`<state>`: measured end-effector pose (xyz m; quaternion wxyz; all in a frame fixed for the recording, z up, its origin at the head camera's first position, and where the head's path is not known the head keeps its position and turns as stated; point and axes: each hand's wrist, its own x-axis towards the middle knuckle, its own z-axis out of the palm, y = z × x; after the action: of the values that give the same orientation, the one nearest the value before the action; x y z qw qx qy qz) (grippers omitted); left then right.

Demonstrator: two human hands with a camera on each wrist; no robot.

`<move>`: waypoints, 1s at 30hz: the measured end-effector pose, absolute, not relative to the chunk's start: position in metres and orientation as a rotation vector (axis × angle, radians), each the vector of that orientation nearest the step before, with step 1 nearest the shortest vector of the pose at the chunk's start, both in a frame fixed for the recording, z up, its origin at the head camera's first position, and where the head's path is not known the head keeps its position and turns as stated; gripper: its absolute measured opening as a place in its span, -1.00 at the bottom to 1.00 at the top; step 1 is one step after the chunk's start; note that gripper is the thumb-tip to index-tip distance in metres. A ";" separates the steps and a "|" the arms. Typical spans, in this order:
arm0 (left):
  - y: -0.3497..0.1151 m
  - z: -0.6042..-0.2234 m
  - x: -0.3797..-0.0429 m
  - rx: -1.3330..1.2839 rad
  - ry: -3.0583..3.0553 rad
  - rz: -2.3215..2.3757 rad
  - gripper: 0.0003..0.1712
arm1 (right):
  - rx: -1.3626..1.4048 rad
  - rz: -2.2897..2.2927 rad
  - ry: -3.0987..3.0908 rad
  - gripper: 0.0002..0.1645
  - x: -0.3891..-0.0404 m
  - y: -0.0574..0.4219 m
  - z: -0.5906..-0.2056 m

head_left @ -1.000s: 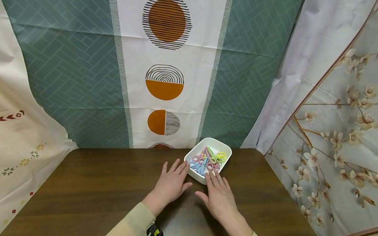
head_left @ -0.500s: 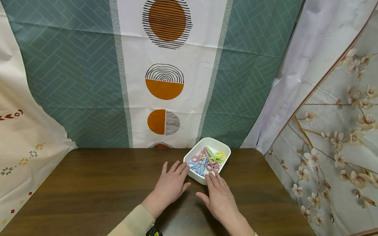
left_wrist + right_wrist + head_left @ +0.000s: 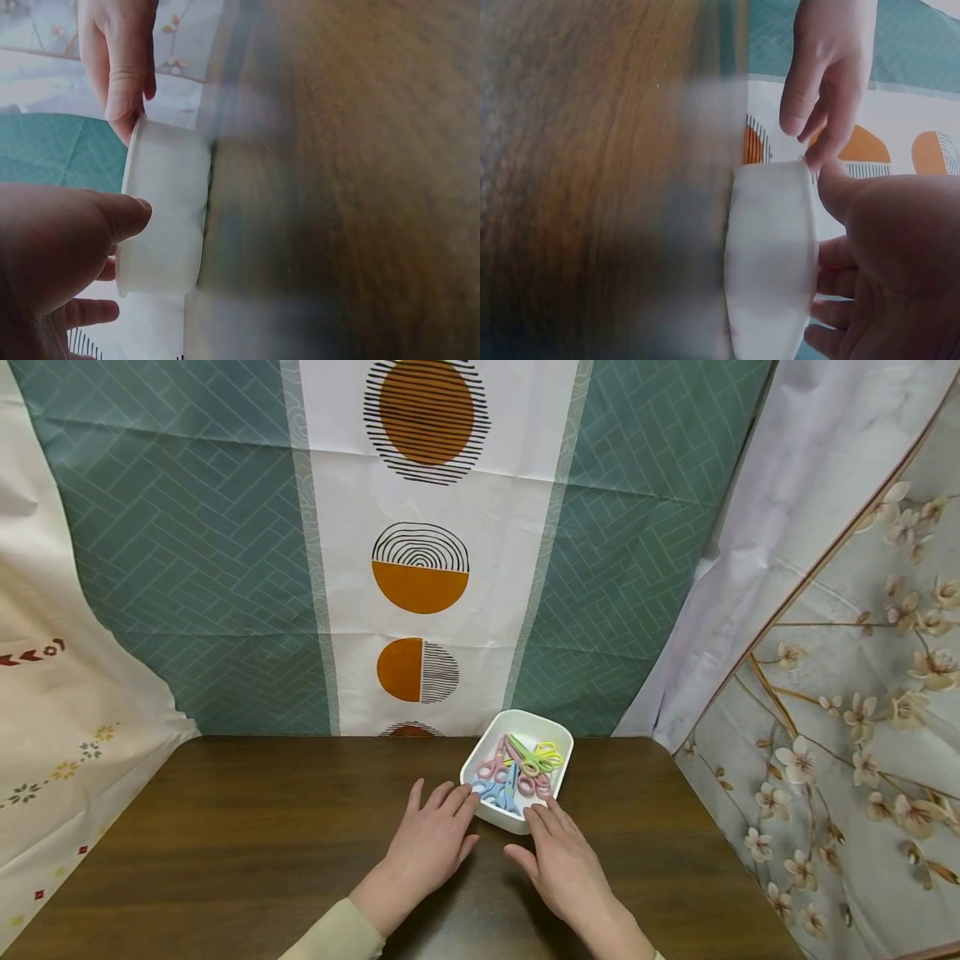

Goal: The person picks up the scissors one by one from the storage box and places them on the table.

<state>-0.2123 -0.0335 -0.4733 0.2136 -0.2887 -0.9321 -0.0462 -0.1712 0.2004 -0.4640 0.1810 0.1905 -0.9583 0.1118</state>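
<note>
A white plastic tray stands on the table with several small scissors inside, among them blue scissors, pink scissors, green scissors and yellow scissors. My left hand touches the tray's near left rim with its extended fingertips. On the near right side, the fingertips of my right hand rest at the rim. Both thumbs point inward, apart from each other. In the left wrist view the tray's outer wall shows between the two hands.
The dark wooden table spreads out to both sides of the hands. Behind its far edge hangs a green and white patterned cloth. A flowered curtain borders the right side, and a cream cloth the left.
The tray has shifted left and slightly toward me, turning a little, with the scissors inside it. Both hands have stayed at its rim and moved only slightly.
</note>
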 end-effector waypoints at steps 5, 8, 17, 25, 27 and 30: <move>-0.037 -0.474 -0.206 -0.801 -2.573 -0.129 -0.39 | 0.548 0.347 -2.734 -0.31 -0.171 0.202 -0.464; -0.039 -0.473 -0.203 -0.803 -2.566 -0.131 -0.42 | 0.561 0.368 -2.743 -0.33 -0.171 0.203 -0.464; -0.046 -0.472 -0.193 -0.815 -2.538 -0.133 -0.48 | 0.600 0.397 -2.773 -0.42 -0.173 0.206 -0.464; -0.053 -0.469 -0.181 -0.830 -2.509 -0.128 -0.50 | 0.656 0.420 -2.754 -0.51 -0.175 0.205 -0.464; -0.054 -0.467 -0.178 -0.837 -2.504 -0.126 -0.52 | 0.675 0.431 -2.743 -0.56 -0.176 0.205 -0.465; -0.057 -0.464 -0.174 -0.843 -2.501 -0.116 -0.54 | 0.704 0.452 -2.741 -0.61 -0.177 0.205 -0.465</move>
<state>-0.1743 -0.0567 -0.4639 0.2474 -0.3092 -0.9173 -0.0426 -0.1773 0.2053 -0.4655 0.1376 0.2435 -0.9473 0.1563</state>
